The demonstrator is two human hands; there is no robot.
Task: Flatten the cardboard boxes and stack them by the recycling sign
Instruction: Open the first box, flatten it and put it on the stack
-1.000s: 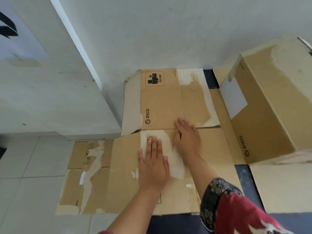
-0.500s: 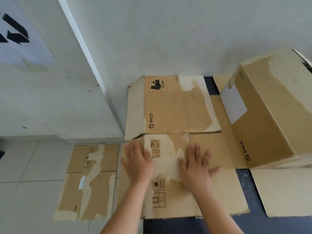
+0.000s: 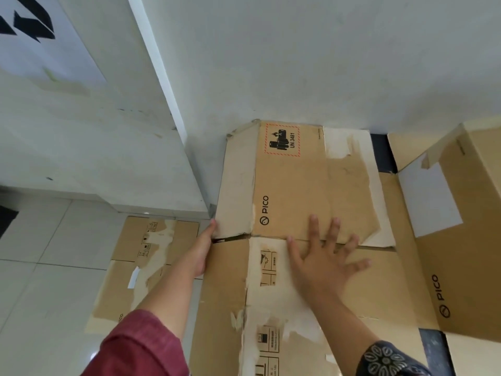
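Note:
A flattened brown PICO cardboard box [image 3: 292, 191] lies on the floor against the white wall, its upper flap bent up at the fold. My right hand [image 3: 322, 256] presses flat on it with spread fingers, across the crease. My left hand [image 3: 203, 251] lies along the box's left edge, fingers straight and reaching to the slit at the fold. A second flattened box [image 3: 141, 267] lies on the tiles to the left, partly under the first. An upright PICO box [image 3: 461, 229] stands at the right. A white sign with black arrows [image 3: 40, 36] hangs on the left wall.
A white wall corner juts out beside the flattened box [image 3: 189, 147]. Pale floor tiles [image 3: 40, 267] spread to the left. A dark blue floor strip [image 3: 433, 346] shows between the cardboard pieces at the lower right.
My left hand moved from the top of the cardboard out to its left edge. My right hand slid up to the fold and spread its fingers. The view came closer.

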